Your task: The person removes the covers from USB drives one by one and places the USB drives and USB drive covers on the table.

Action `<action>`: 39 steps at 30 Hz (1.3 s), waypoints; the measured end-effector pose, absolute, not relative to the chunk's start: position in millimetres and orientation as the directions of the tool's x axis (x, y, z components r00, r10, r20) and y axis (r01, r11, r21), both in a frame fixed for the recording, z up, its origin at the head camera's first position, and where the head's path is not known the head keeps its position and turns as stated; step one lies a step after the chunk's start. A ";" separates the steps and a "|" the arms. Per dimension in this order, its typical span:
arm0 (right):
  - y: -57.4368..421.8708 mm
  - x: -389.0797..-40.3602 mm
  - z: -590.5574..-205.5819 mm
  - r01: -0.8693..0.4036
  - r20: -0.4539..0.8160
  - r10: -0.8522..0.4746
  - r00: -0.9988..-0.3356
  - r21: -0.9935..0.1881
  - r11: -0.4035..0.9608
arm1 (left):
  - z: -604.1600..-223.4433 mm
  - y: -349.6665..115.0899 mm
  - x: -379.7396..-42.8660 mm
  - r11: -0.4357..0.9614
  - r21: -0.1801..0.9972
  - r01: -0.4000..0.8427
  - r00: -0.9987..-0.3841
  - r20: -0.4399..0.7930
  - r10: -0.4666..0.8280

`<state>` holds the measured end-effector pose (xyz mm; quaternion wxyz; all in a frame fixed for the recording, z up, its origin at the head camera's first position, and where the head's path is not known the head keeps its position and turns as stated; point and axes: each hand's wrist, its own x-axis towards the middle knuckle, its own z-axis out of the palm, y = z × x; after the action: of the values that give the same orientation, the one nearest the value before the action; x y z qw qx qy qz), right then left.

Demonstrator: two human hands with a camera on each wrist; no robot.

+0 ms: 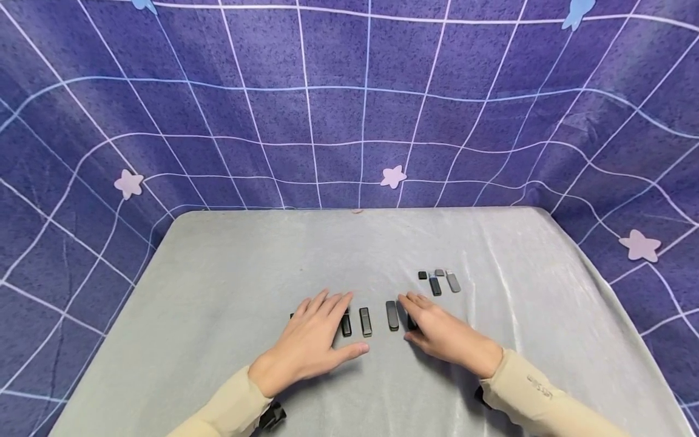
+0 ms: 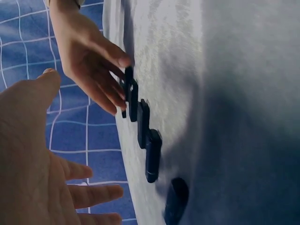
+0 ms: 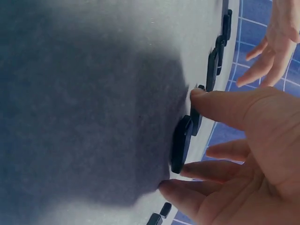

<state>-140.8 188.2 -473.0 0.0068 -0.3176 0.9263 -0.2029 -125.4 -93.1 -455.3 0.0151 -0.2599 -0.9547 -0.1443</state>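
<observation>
A row of dark USB sticks lies on the grey cloth. My left hand [image 1: 311, 334] is over the row's left end, fingers extended and thumb out to the side, partly covering a black stick [image 1: 346, 325]. Just right of its thumb lies a stick with a grey top [image 1: 366, 321], then a dark grey stick [image 1: 392, 315]. My right hand [image 1: 445, 331] is at the row's right end, where it partly hides a black stick [image 1: 412, 323]. In the right wrist view, its thumb and fingers are spread apart around a dark stick [image 3: 182, 143] lying on the cloth.
Behind my right hand lie a black USB stick [image 1: 435, 285] and a grey one [image 1: 453, 281], their metal plugs bare. A black cap [image 1: 422, 275] and a grey cap [image 1: 439, 272] lie beyond them. A purple gridded curtain [image 1: 338, 115] surrounds the table [image 1: 246, 255].
</observation>
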 end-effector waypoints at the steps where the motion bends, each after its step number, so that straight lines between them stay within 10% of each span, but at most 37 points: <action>1: 188.3 -141.0 -472.8 -0.584 0.112 -0.591 -0.799 -0.379 0.718 | -455.6 -93.8 -125.0 0.825 0.271 0.496 -0.867 0.100 0.488; 39: 202.5 -133.8 -442.1 -0.531 0.310 -0.431 -0.848 -0.506 0.680 | -442.3 -71.0 -123.6 0.774 0.257 0.579 -0.814 0.130 0.566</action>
<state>-133.8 202.5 -442.1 -0.0827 -0.2634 0.9127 -0.3012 -123.6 -71.0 -442.3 0.0225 -0.3041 -0.9415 -0.1437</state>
